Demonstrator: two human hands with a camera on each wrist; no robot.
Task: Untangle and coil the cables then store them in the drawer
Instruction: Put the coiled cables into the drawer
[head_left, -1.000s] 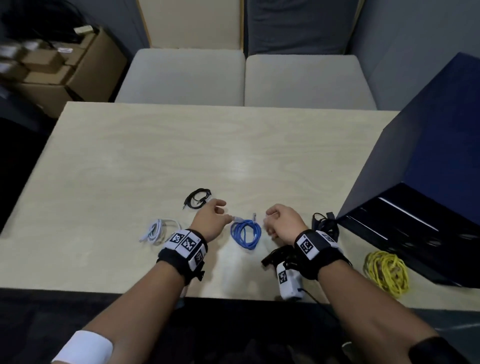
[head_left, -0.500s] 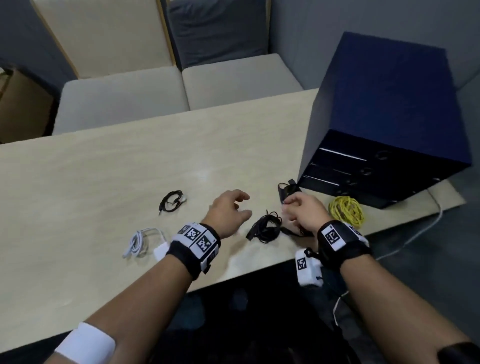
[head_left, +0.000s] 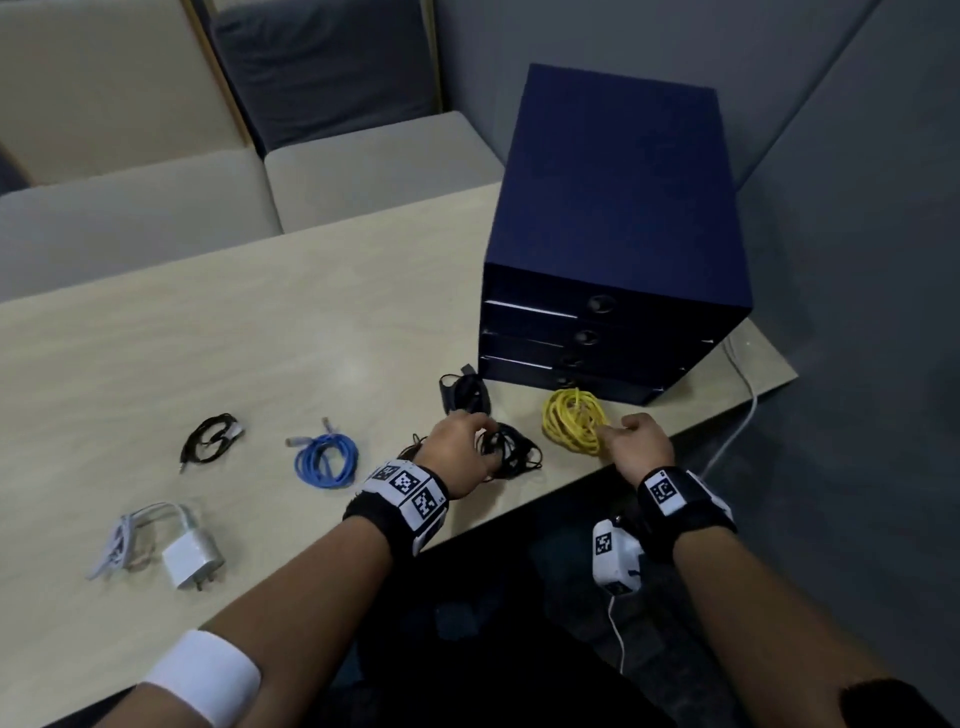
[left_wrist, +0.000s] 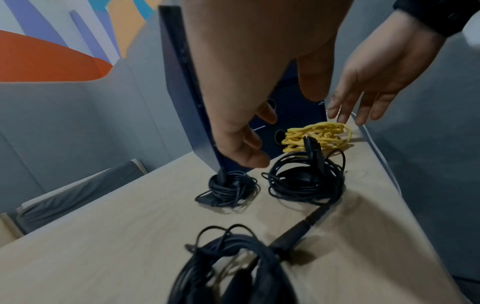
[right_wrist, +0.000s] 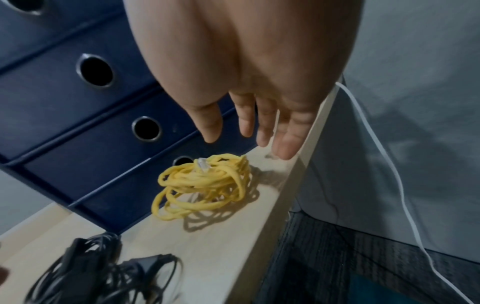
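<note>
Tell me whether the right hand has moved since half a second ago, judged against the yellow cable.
Yes. The right hand went from the black cable bundle rightward to the yellow cable, fingers open over it.

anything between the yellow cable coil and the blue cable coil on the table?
Yes. In the head view, a black cable bundle with the left hand over it sits between the yellow cable coil and the blue cable coil.

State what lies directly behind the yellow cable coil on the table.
Behind the yellow cable coil stands the dark blue drawer unit, drawers shut. The coil partly covers the lowest drawer's round finger hole; what the drawers hold is hidden.
</note>
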